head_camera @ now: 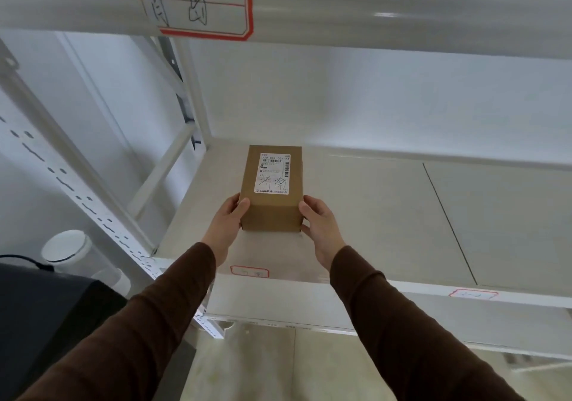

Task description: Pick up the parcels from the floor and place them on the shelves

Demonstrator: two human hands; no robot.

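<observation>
Box: small brown cardboard parcel point(271, 188) sitting over the left part of the middle shelf board point(371, 215), long side pointing away from the camera. Can't tell for sure if its bottom is flat on the board or a hair above it.
Sticker: white shipping label point(273, 172) on the box top, barcodes plus some handwritten characters, too small to read properly.
Left hand: left hand point(227, 226) pressed against the near left side of the box, thumb up on the top corner, fingers wrapped around the side.
Right hand: right hand point(320, 227) mirrors it on the near right corner, thumb on the top edge, fingers curled against the side. So the box is squeezed between both palms, pretty even grip.
Sleeves: dark brown long sleeves point(402, 323) on both arms, reaching in from the bottom of the frame.
Shelf tags: red-bordered tag point(250, 272) on the front edge right below the hands, another one point(473, 294) farther right, writing blurry.
Upper shelf: big red-bordered label point(195, 1) with handwritten characters on the beam overhead.
Frame: white metal upright point(77, 196) with slots on the left.
Off to the left: white round bin point(66, 247) beside a dark object point(46, 308) lower down.
</observation>
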